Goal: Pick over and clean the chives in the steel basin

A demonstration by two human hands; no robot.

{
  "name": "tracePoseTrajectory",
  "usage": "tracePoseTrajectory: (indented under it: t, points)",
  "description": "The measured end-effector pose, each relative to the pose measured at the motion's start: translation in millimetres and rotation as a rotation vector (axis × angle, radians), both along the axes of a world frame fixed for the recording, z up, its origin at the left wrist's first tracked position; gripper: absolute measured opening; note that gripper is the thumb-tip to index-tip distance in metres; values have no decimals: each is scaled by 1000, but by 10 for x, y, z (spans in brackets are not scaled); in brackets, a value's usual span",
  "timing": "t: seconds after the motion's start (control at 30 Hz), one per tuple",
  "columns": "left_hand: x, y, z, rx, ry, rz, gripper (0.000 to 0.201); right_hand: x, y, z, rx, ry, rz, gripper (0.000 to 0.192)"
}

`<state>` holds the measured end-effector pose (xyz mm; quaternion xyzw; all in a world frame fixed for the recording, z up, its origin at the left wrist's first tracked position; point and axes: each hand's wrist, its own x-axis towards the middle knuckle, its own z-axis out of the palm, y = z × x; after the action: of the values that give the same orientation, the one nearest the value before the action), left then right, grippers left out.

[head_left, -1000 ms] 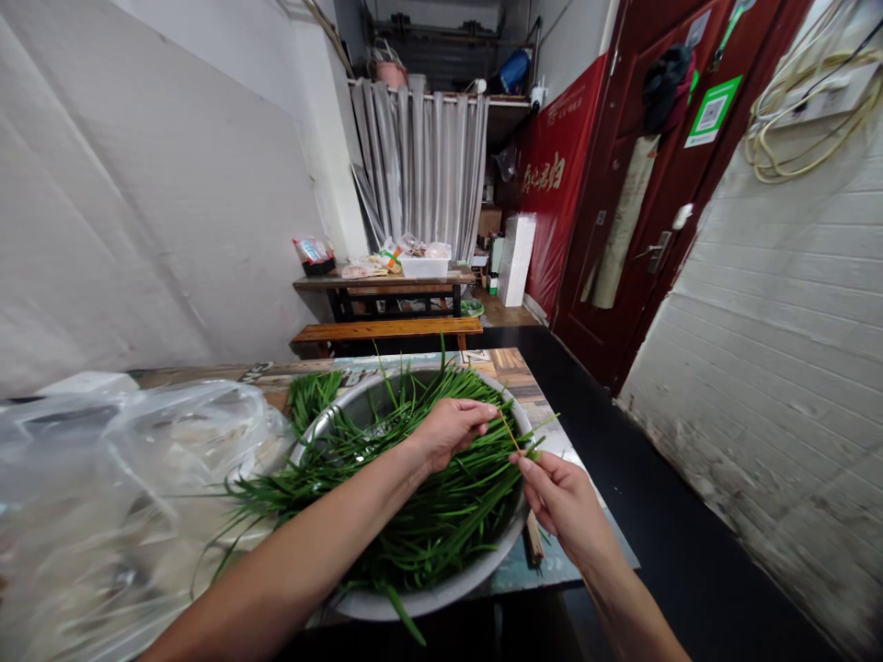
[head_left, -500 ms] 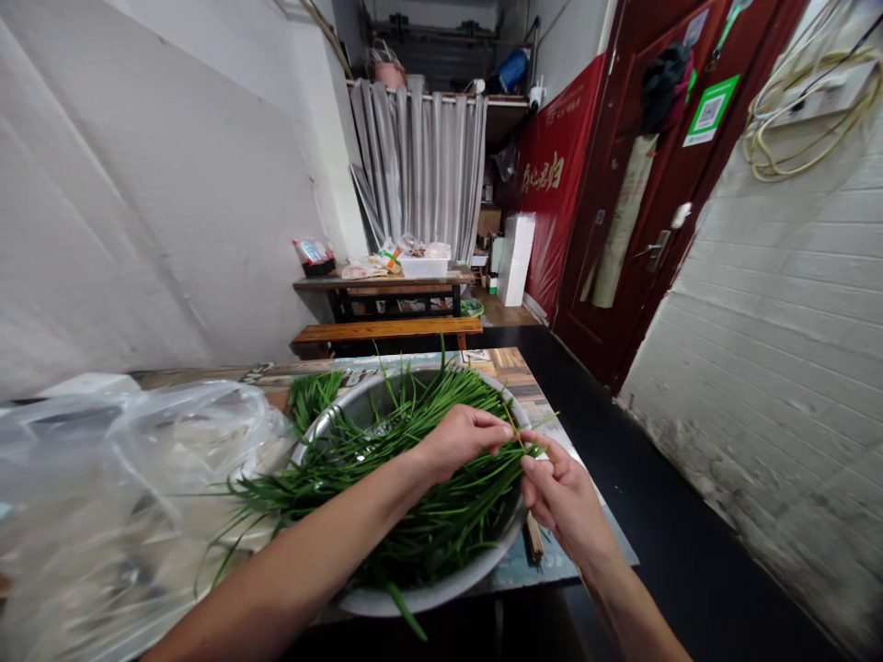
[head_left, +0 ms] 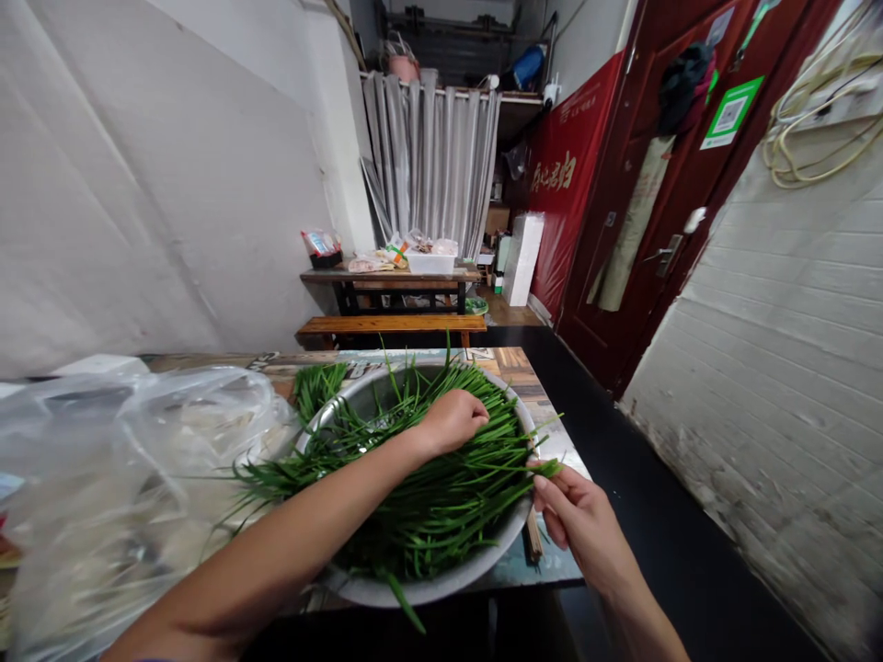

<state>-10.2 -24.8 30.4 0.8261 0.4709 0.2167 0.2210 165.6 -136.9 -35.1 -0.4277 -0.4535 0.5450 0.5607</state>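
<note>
A large metal basin [head_left: 461, 581] is heaped with long green chives [head_left: 441, 515], most of their ends pointing right. Above the heap, my left hand [head_left: 452, 423] is closed with its fingers curled under; what they hold, if anything, is hidden. At the basin's right rim, my right hand [head_left: 579, 510] pinches the ends of a few chives between thumb and fingers. Thin wooden sticks [head_left: 533, 539] lie on the table just beside the basin, below my right hand. A smaller bunch of chives [head_left: 317, 388] rests behind the basin's left side.
Clear plastic bags [head_left: 200, 432] with pale contents cover the table's left side. Beyond the table [head_left: 514, 372] stand a wooden bench [head_left: 393, 325] and another table holding a white tub [head_left: 431, 264]. A red-brown door [head_left: 627, 230] is at the right.
My hands have moved apart: the left went left over the heap, the right slightly right and down. The thin brown strand between them no longer shows. The view shifted slightly.
</note>
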Motion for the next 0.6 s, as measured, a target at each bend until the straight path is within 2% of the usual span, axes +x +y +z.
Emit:
tracePoseTrajectory:
  t: [0.1, 0.2, 0.33, 0.43, 0.5, 0.6]
  points:
    - [95, 82, -146, 20, 110, 55, 11, 22, 6, -37, -3, -32, -15, 27]
    - [179, 123, -217, 17, 153, 129, 5, 29, 31, -42, -24, -39, -24, 29]
    - [181, 127, -188, 54, 162, 136, 12, 19, 59, 23, -58, -21, 0, 25]
    - [153, 80, -138, 105, 48, 60, 16, -14, 79, 81, -60, -23, 3, 27]
    - [156, 27, -116, -6, -128, 8, 18, -44, 96, 102, -60, -22, 4, 32]
    - [194, -60, -102, -316, -382, -18, 31, -81, 119, 107, -57, -10, 13, 34]
